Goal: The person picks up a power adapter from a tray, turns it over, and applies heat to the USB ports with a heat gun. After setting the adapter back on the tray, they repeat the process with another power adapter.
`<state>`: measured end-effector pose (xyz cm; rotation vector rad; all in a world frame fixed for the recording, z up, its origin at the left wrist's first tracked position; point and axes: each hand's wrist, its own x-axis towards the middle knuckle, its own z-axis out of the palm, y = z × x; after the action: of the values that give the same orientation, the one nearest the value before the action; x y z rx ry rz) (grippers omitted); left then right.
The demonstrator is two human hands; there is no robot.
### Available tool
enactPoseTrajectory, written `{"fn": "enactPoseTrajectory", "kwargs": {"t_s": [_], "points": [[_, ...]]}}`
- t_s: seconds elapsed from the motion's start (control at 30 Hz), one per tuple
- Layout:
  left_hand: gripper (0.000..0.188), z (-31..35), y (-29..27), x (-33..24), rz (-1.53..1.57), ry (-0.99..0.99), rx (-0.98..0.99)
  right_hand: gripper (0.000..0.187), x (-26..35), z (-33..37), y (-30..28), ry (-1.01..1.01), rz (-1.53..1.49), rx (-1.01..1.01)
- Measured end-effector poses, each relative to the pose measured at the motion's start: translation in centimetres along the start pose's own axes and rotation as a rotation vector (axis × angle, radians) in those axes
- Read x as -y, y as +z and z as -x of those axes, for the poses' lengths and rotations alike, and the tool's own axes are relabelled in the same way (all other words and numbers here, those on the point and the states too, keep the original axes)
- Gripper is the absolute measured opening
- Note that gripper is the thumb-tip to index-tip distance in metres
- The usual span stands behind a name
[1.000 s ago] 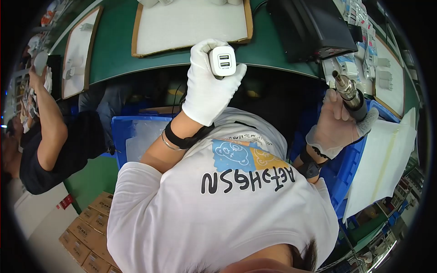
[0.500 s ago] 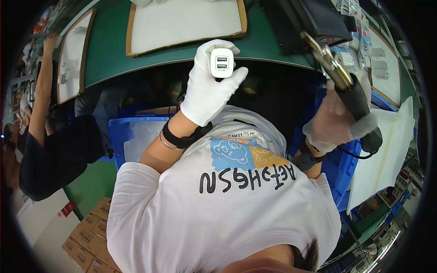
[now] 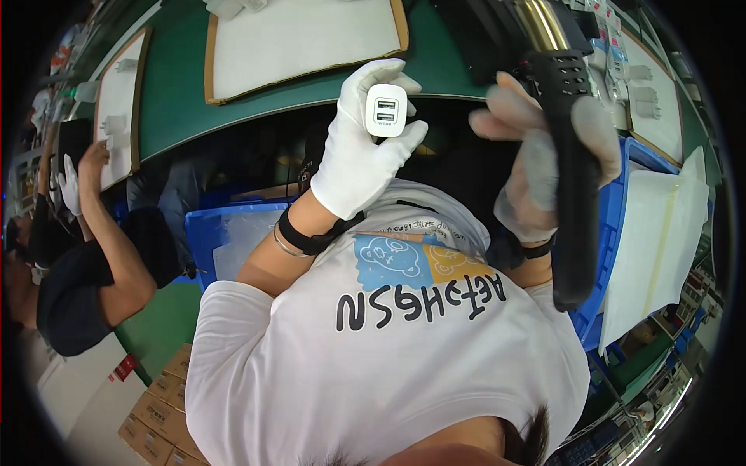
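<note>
Middle tray [image 3: 311,54] on bench [image 3: 175,101] by near edge, between left tray [image 3: 120,93] and right tray [image 3: 667,130] — charger [image 3: 385,111] in left hand [image 3: 353,147], tool [image 3: 575,179] in right hand [image 3: 538,171].

My white shirt [image 3: 388,373] and my left hand [image 3: 353,147] look bright, with soft grey shadows in the folds. The white charger [image 3: 385,111] looks nice and clear. My right hand [image 3: 536,151] is blurry at 2 o'clock. At 1 o'clock, the gold tube [image 3: 544,23] on the black tool [image 3: 576,163] is shiny. Under the green table [image 3: 172,81], near 12 o'clock, it is very dark. A thin white light strip [image 3: 661,419] glows at 4 o'clock. The table's front edge bends like a bow, and black fills the corners.
</note>
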<state>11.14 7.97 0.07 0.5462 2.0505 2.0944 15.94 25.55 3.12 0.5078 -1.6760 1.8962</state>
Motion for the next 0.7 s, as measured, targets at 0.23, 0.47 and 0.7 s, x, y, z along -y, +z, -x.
{"fn": "enactPoseTrajectory", "kwargs": {"t_s": [0.23, 0.47, 0.7], "points": [[0.068, 0.0, 0.3, -0.7, 0.18, 0.003, 0.135, 0.042, -1.7, -0.7, 2.5, -0.11, 0.036, 0.191], [0.069, 0.1, 0.6, -0.2, 0.112, 0.072, 0.244, 0.049, -2.3, 0.0, 1.6, -0.024, -0.078, 0.257], [0.064, -0.4, 0.6, -2.4, 0.76, -0.277, 0.208, 0.033, -2.4, 0.2, 2.0, 0.033, -0.208, 0.111]]}}
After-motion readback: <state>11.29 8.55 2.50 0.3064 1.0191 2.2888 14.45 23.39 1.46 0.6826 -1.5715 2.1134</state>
